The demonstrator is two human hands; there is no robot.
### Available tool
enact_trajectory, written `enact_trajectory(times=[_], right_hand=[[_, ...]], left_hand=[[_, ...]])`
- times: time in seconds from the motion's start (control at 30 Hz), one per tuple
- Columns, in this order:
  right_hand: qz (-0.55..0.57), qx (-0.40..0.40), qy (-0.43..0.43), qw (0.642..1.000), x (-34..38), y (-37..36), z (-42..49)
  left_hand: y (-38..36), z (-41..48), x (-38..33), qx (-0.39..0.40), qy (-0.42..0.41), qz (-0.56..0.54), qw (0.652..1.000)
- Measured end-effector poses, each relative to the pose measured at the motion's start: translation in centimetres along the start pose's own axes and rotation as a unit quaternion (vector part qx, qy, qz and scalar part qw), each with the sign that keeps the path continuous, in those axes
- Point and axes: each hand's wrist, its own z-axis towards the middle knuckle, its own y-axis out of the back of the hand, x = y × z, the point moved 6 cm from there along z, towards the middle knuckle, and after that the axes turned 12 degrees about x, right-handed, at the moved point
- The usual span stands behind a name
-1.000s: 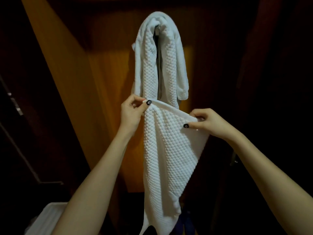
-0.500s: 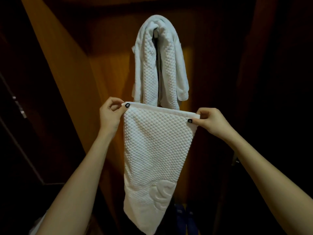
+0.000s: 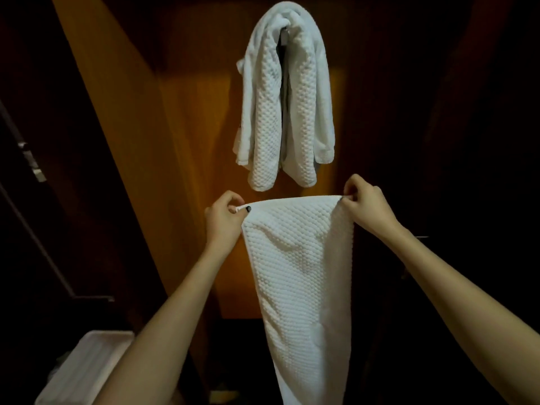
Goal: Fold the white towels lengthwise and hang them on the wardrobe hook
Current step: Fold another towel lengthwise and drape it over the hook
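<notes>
**Wardrobe, dim and orange-brown: one towel hung, one in your hands**

Wood panelling (image 3: 187, 141) glows orange behind the hung towel (image 3: 286, 97), which drapes in bunched, waffle-textured folds over the hook (image 3: 285, 30). Just below it, clear of its ends, you stretch the second white towel (image 3: 301, 273) by its top hem. Your left hand (image 3: 223, 220) pinches one corner between thumb and curled fingers; your right hand (image 3: 365, 206) grips the other. It hangs long, narrowing downward. Half a second ago the hem overlapped the hung towel and sloped down to your right; now the right corner sits higher. A white tray (image 3: 84, 366) shows at lower left.
</notes>
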Motion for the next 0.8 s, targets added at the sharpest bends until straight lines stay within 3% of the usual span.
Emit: enact_trajectory(times=[0.17,0.33,0.5,0.67,0.8], right_hand=[[0.193,0.040,0.007,0.980,0.5,-0.6,-1.9],[0.274,0.078,0.027,0.958,2.7,-0.4,-2.9],[0.265,0.196,0.071,0.942,4.6,-1.0,-3.5],[0.135,0.110,0.133,0.976,5.2,0.0,-3.6],[0.082,0.089,0.229,0.966,7.9,-0.8,-3.4]], left_hand=[[-3.2,-1.3,-3.3,0.014,-0.060,-0.046,0.997],[-4.3,-1.0,-6.3,0.016,-0.113,-0.090,0.989],[-3.8,-0.6,-5.6,0.013,-0.096,-0.145,0.985],[-2.6,0.0,-3.9,0.058,-0.067,-0.199,0.976],[-3.7,-0.9,-5.2,0.108,-0.086,-0.236,0.962]])
